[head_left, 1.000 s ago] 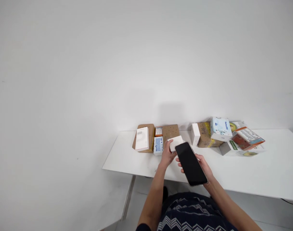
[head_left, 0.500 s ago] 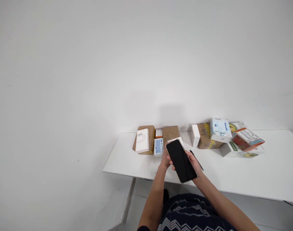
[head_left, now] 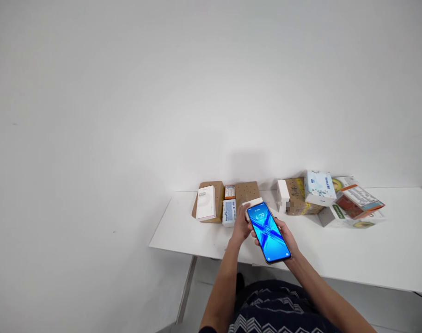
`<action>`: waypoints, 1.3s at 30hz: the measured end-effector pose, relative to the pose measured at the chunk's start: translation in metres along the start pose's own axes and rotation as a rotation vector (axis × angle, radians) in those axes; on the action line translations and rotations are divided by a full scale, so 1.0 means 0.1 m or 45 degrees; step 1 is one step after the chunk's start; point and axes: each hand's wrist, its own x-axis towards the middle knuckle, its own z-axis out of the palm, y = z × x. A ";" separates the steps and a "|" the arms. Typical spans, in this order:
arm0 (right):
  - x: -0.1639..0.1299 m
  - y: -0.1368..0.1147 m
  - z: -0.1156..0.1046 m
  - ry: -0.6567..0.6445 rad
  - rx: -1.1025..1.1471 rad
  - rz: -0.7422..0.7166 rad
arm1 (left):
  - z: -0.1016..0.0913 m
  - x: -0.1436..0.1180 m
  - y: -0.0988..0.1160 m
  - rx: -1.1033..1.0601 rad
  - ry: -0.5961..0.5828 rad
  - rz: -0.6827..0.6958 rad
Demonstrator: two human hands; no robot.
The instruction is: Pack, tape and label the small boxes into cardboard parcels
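Observation:
My right hand (head_left: 287,237) is wrapped around a smartphone (head_left: 268,233), its fingertips curling over the phone's left edge. The phone is tilted toward me, its screen lit blue and showing the time 4:29. Just left of it, my left hand (head_left: 241,225) is closed around the near-left end of a white box (head_left: 254,202). The phone covers most of that box and part of the left fingers. Behind my left hand stand a brown perforated box (head_left: 247,190) and a small white-and-blue box (head_left: 229,213).
A white table (head_left: 183,222) runs along a pale wall. On its left, a white power bank box (head_left: 206,203) lies on a brown box. To the right are a white box (head_left: 283,192), a taped carton (head_left: 296,196), a light-blue box (head_left: 320,186) and a red-orange box (head_left: 359,201).
The phone's screen has gone from black to lit blue with a clock. Phone and right hand have shifted slightly right. A dark pen-like item beside the right hand is now mostly hidden.

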 end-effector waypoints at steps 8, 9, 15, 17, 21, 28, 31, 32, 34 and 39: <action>-0.61 -0.12 -0.75 0.597 -0.301 -0.229 | 0.00 -0.04 0.02 0.053 -0.119 0.018; -0.69 -0.14 -0.85 0.658 -0.345 -0.271 | 0.00 -0.04 0.01 0.054 -0.111 0.022; -0.87 -0.27 -1.57 1.299 -1.103 -0.271 | 0.00 -0.02 0.00 0.006 -0.102 0.064; -0.83 -0.26 -1.79 1.496 -1.646 -0.129 | 0.00 -0.02 0.02 -0.003 -0.103 0.047; -0.72 -0.10 -2.06 1.671 -2.394 0.078 | 0.00 -0.04 0.07 0.008 -0.117 -0.021; -0.56 0.05 -2.14 1.659 -2.560 0.205 | -0.01 -0.08 0.04 0.051 -0.117 0.008; -0.47 -0.08 -1.91 1.500 -2.398 0.101 | 0.00 -0.10 0.04 0.066 -0.093 0.037; -0.44 -0.13 -1.77 1.361 -2.343 -0.020 | 0.00 -0.11 0.06 0.067 -0.110 0.036; -0.38 -0.22 -1.43 1.102 -2.161 -0.314 | -0.01 -0.12 0.11 0.061 -0.199 0.023; -0.31 -0.32 -0.67 0.490 -2.083 -0.383 | 0.03 -0.18 0.31 0.104 -0.599 0.068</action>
